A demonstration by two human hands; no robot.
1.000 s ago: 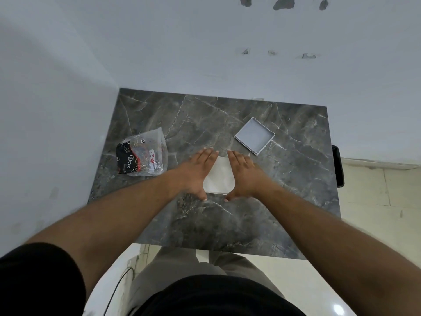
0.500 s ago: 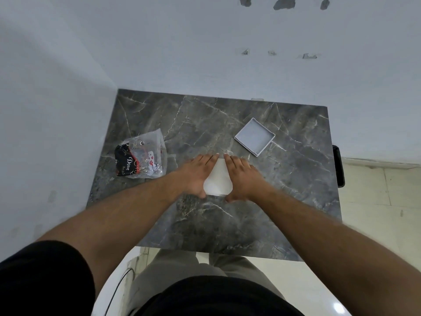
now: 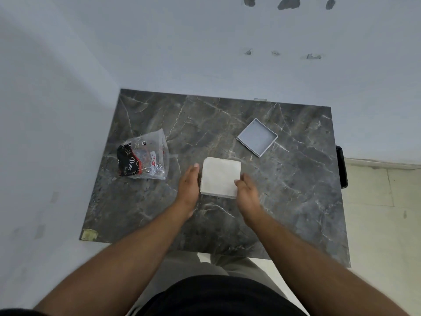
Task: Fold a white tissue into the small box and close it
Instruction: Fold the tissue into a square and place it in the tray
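Tissue's sitting in the box, lid not on yet

Only the head view here: the white tissue (image 3: pixel 220 176) lies square and flat, looks tucked into the small box (image 3: pixel 217 194), whose pale edge shows just under it on the near side. Left hand (image 3: pixel 188 186) stands on edge just left of it, fingers straight and loose, gripping nothing. Right hand (image 3: pixel 247 192) is at the near right corner, fingers curled lightly against the edge; can't tell if it's actually pinching. The lid (image 3: pixel 257 137) sits upside down, well beyond and to the right of the right hand. Next up, I'd guess: grab that lid, flip it, line it up square and press down.
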